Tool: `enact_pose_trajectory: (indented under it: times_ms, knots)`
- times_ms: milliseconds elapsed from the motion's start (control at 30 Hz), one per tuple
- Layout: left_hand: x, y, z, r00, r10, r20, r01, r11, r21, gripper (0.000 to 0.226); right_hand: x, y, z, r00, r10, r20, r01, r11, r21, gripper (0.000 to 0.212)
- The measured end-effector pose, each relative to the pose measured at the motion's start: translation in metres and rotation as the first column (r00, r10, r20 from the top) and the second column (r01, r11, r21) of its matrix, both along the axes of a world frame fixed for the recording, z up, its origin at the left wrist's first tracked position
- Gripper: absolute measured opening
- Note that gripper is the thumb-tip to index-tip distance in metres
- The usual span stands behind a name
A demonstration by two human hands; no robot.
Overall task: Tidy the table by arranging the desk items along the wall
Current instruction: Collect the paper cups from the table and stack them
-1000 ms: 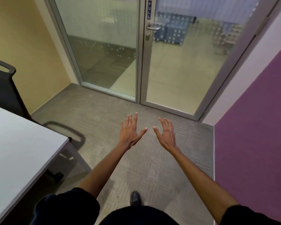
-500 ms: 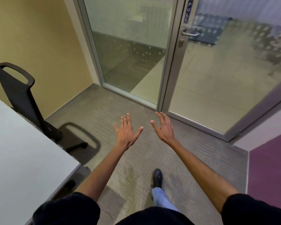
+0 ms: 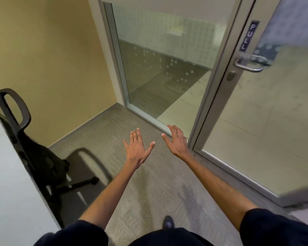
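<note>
Your left hand [image 3: 137, 148] and right hand [image 3: 176, 142] hang spread and empty over the carpet [image 3: 149, 192], while the table [image 3: 7, 174] lies off to your left, nearer your left hand, its desk items out of view.

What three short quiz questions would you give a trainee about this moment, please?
1. True or false: the left hand and the right hand each grip a desk item.
2. What stands right beside the white table? A. a black office chair; B. a waste bin; C. a filing cabinet.
3. Fill in: the sign above the door handle reads ____.

Key: 1. False: both hands are held out over the floor with fingers spread and hold nothing. 2. A. 3. PULL.
</note>
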State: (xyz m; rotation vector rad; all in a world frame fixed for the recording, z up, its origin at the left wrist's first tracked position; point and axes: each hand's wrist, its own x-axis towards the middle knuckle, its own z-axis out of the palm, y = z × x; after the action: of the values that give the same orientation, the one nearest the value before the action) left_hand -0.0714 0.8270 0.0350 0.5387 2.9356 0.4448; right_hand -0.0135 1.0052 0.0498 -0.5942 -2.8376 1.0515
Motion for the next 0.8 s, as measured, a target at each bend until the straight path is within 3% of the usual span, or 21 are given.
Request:
enact_pose_trajectory:
  times_ms: [433, 800]
  knots:
    - [-0.162, 0.0, -0.008, 0.985, 0.17, 0.025, -0.169, 0.985, -0.027, 0.1, -0.192, 0.011, -0.001, 0.982, 0.188, 0.018, -0.188, 0.982, -0.014, 0.062]
    - [-0.346, -0.039, -0.001, 0.967, 0.255, 0.011, -0.255, 0.967, 0.022, 0.096, -0.388, -0.024, 0.0, 0.962, 0.273, 0.011, -0.273, 0.962, 0.005, 0.061]
